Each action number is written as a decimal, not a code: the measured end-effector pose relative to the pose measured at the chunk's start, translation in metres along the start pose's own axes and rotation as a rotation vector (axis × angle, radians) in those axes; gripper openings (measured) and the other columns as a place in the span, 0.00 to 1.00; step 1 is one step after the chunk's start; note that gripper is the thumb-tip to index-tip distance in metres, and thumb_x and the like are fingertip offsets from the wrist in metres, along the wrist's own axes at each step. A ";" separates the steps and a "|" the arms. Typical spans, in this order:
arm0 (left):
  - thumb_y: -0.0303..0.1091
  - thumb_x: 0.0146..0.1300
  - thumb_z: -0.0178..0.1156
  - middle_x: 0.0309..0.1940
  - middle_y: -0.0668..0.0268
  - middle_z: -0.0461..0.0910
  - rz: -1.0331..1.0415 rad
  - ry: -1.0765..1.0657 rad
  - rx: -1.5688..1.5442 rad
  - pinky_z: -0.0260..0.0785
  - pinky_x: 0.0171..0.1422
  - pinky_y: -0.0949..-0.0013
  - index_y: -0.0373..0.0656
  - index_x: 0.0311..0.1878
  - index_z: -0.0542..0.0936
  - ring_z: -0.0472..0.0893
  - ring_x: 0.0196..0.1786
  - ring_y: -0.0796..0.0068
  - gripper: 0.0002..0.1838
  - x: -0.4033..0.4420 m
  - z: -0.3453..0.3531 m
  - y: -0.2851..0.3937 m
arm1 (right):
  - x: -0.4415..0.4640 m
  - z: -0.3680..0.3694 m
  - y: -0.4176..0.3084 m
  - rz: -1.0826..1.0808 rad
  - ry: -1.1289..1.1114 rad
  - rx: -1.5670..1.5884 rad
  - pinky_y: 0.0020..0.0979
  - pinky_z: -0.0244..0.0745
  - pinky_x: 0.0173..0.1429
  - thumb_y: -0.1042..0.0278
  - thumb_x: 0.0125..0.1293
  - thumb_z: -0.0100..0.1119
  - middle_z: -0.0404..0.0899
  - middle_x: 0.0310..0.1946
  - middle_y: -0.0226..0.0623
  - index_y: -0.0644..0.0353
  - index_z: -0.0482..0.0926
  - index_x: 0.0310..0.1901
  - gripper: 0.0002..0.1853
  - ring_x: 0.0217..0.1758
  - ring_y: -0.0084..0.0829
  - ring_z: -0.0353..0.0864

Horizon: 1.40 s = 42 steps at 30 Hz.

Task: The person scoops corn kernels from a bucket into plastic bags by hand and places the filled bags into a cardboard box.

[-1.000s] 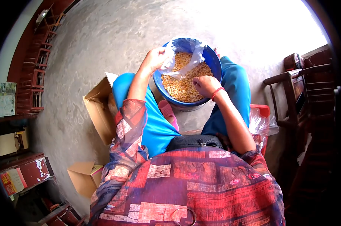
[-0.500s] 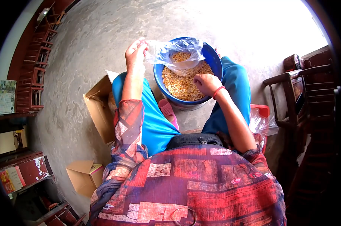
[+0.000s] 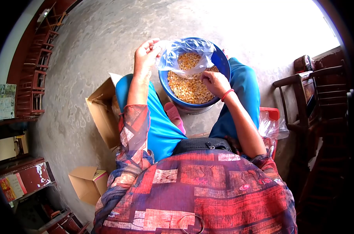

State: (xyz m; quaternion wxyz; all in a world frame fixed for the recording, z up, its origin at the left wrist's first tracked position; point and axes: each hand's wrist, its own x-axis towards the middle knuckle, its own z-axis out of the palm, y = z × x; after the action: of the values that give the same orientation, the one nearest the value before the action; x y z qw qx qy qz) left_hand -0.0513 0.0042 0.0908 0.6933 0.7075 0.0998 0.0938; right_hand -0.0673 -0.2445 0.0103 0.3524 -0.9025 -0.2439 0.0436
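Kernels partly hidden by right grip, shirt cropped, poster illegible

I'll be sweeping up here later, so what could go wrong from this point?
The clear bag looks thin and could tear or slip where the left hand holds its edge. The right hand reaches over the rim of the blue bucket, so a careless bump might scatter kernels onto the floor.

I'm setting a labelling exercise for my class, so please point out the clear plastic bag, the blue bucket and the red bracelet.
Clear plastic bag point(image 3: 171, 58): head view, on the left part of its film.
Blue bucket point(image 3: 222, 63): head view, on its inner wall.
Red bracelet point(image 3: 226, 94): head view, on its band.
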 end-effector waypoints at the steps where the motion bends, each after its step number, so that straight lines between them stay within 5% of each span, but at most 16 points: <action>1: 0.23 0.54 0.59 0.32 0.71 0.78 0.002 -0.014 0.007 0.65 0.34 0.82 0.37 0.48 0.75 0.71 0.28 0.87 0.16 0.000 0.000 0.000 | 0.000 0.000 -0.001 0.009 -0.017 -0.008 0.39 0.73 0.38 0.71 0.53 0.49 0.78 0.26 0.44 0.57 0.77 0.30 0.06 0.33 0.44 0.78; 5: 0.23 0.54 0.59 0.33 0.70 0.78 0.024 0.008 0.059 0.66 0.34 0.82 0.38 0.48 0.76 0.72 0.29 0.86 0.16 -0.001 0.000 0.000 | 0.001 -0.001 -0.005 -0.034 0.141 0.087 0.36 0.73 0.36 0.73 0.53 0.51 0.78 0.26 0.44 0.58 0.76 0.30 0.05 0.32 0.43 0.78; 11: 0.22 0.53 0.57 0.33 0.66 0.79 0.114 0.014 0.150 0.70 0.35 0.80 0.36 0.45 0.76 0.76 0.31 0.82 0.14 -0.001 0.000 -0.002 | 0.006 -0.003 -0.007 0.105 0.432 0.377 0.23 0.69 0.33 0.81 0.55 0.49 0.74 0.25 0.35 0.60 0.75 0.35 0.08 0.26 0.23 0.74; 14: 0.22 0.54 0.57 0.32 0.66 0.78 0.142 0.005 0.170 0.70 0.35 0.80 0.36 0.45 0.76 0.77 0.31 0.82 0.13 -0.002 -0.002 -0.003 | 0.010 -0.001 -0.006 0.161 0.539 0.506 0.22 0.70 0.34 0.80 0.55 0.50 0.74 0.30 0.35 0.59 0.74 0.39 0.10 0.27 0.23 0.73; 20: 0.23 0.54 0.58 0.31 0.67 0.78 0.143 -0.011 0.177 0.71 0.34 0.80 0.36 0.44 0.77 0.77 0.31 0.82 0.13 -0.003 -0.002 -0.002 | 0.013 0.002 0.001 0.199 0.425 0.354 0.28 0.71 0.46 0.70 0.58 0.51 0.72 0.46 0.41 0.57 0.65 0.57 0.23 0.40 0.27 0.75; 23: 0.23 0.54 0.58 0.31 0.67 0.78 0.147 -0.029 0.189 0.71 0.34 0.80 0.36 0.43 0.77 0.77 0.31 0.82 0.12 -0.005 0.000 -0.001 | 0.020 0.003 0.007 0.331 0.340 0.714 0.28 0.70 0.50 0.60 0.60 0.53 0.68 0.54 0.47 0.59 0.58 0.62 0.29 0.51 0.32 0.72; 30: 0.25 0.57 0.57 0.29 0.67 0.78 0.133 -0.125 0.255 0.71 0.34 0.80 0.36 0.42 0.78 0.77 0.29 0.83 0.09 -0.006 0.003 -0.001 | 0.025 -0.002 0.005 0.383 0.128 0.976 0.27 0.67 0.49 0.56 0.55 0.61 0.71 0.51 0.41 0.60 0.52 0.64 0.39 0.51 0.29 0.70; 37: 0.26 0.57 0.56 0.28 0.67 0.78 0.145 -0.153 0.287 0.70 0.34 0.80 0.35 0.42 0.78 0.77 0.29 0.83 0.09 -0.006 0.003 -0.003 | 0.025 0.006 0.012 0.326 0.067 1.098 0.18 0.66 0.36 0.70 0.57 0.55 0.77 0.33 0.28 0.62 0.76 0.43 0.12 0.33 0.17 0.73; 42: 0.26 0.57 0.56 0.28 0.67 0.79 0.157 -0.157 0.318 0.71 0.34 0.80 0.37 0.42 0.78 0.77 0.29 0.83 0.09 -0.003 0.001 -0.007 | 0.018 -0.003 0.011 0.317 0.136 1.193 0.20 0.67 0.39 0.71 0.58 0.48 0.76 0.32 0.26 0.58 0.77 0.39 0.09 0.36 0.20 0.73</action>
State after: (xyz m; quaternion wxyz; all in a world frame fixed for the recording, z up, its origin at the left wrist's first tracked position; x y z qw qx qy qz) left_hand -0.0540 0.0025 0.0835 0.5689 0.8189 0.0034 0.0751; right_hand -0.0464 -0.2451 0.0064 0.8002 -0.5759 -0.0177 0.1666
